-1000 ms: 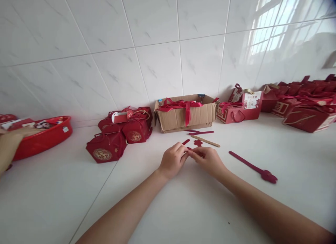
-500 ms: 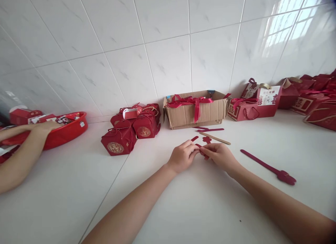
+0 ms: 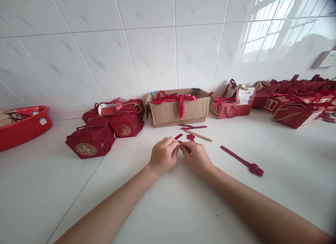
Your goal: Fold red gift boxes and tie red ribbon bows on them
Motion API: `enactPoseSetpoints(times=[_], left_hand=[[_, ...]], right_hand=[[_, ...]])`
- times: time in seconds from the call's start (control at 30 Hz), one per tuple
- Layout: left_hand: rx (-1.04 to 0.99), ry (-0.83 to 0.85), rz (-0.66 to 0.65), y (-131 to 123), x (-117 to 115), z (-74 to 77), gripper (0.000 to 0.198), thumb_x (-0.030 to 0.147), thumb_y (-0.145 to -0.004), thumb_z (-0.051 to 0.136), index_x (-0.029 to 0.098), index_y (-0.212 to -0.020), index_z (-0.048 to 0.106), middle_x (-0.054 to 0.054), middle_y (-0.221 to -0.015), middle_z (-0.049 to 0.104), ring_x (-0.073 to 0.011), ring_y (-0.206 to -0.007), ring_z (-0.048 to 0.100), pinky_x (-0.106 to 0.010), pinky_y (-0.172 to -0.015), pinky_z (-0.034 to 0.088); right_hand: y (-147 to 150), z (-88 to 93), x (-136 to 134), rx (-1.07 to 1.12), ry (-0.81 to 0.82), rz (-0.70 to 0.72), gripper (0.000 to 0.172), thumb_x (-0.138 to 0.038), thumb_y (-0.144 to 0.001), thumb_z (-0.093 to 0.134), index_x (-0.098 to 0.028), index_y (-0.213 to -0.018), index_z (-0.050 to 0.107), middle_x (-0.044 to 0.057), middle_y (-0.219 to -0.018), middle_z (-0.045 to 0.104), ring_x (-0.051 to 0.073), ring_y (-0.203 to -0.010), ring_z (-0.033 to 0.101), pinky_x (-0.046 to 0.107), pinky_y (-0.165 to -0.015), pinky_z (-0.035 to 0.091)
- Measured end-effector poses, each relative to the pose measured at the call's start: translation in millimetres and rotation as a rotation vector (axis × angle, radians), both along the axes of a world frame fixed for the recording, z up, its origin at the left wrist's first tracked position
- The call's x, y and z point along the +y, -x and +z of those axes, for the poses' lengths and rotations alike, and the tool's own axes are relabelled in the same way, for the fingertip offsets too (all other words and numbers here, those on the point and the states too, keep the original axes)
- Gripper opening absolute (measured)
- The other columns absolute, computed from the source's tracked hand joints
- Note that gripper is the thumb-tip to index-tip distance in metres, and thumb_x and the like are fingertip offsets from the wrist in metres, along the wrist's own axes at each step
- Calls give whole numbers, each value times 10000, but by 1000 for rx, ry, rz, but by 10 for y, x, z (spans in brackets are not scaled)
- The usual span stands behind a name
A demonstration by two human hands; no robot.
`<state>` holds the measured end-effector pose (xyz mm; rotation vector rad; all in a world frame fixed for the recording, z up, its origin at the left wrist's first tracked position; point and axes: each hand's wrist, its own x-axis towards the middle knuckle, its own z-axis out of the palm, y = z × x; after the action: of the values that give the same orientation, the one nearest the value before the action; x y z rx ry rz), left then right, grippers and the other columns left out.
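My left hand (image 3: 164,155) and my right hand (image 3: 196,156) meet fingertip to fingertip, both pinching a small dark red strip (image 3: 180,142) that the fingers mostly hide. Just beyond them, a red flower-shaped piece (image 3: 190,136) lies on the white table. Behind it rest a tan strip (image 3: 198,135) and dark red strips (image 3: 195,127). To the right of my right hand lies a long dark red strip with a flower-shaped end (image 3: 241,160).
A cardboard box (image 3: 181,113) with red ribbons stands against the tiled wall. Red gift boxes (image 3: 90,142) stand to its left, and more red boxes (image 3: 232,109) line the right. A red basin (image 3: 26,128) is at the far left.
The view has turned right, so everything sits further left in it. The other person's arms at the basin have gone out of view. My hands stay pinched together on the strip.
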<state>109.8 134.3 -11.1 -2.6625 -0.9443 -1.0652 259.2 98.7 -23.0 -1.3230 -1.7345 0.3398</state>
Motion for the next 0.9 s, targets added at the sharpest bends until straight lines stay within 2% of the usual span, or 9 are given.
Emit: enactPoseSetpoints(times=[0.07,0.2,0.3,0.4,0.63,0.9], left_hand=[[-10,16,22,-10,-2,4,155,183,-857,489,199,-797,631,-32,-772,642,-172,-734,590,-283,-642,460],[-161,178,67,-35,-7,5,136,222,-856,504,199,-763,600,-23,-781,624,-156,-736,597,-262,-630,465],[-273,287,46,-50,-10,8,134,238,-855,512,197,-755,592,-18,-779,613,-145,-716,593,-255,-630,468],[-324,311,21,-55,-12,14,129,238,-848,522,193,-753,598,-16,-765,600,-139,-693,580,-248,-598,452],[-300,294,-2,-49,-1,-3,113,213,-827,543,193,-743,617,-13,-741,589,-136,-664,559,-241,-560,426],[-330,343,-121,-55,-3,24,134,181,-835,520,188,-750,624,-22,-751,600,-130,-656,556,-235,-529,409]], right_hand=[[10,9,-6,34,24,-2,251,-164,-837,459,-182,-777,702,57,-740,699,186,-676,623,287,-627,468],[25,53,-33,275,169,-44,200,-274,-826,536,-190,-846,716,50,-771,719,187,-678,642,294,-637,491],[17,94,-50,400,248,-55,198,-345,-773,614,-185,-825,720,51,-773,726,197,-704,654,302,-650,502],[0,116,-51,448,277,-44,198,-356,-743,637,-177,-773,717,46,-712,714,195,-685,655,307,-653,509],[-20,119,-37,437,264,-20,180,-321,-733,622,-180,-790,719,51,-758,727,198,-721,668,309,-675,519],[-22,144,-65,364,198,-21,176,-303,-730,586,-180,-755,709,35,-739,721,178,-682,654,280,-644,508]])
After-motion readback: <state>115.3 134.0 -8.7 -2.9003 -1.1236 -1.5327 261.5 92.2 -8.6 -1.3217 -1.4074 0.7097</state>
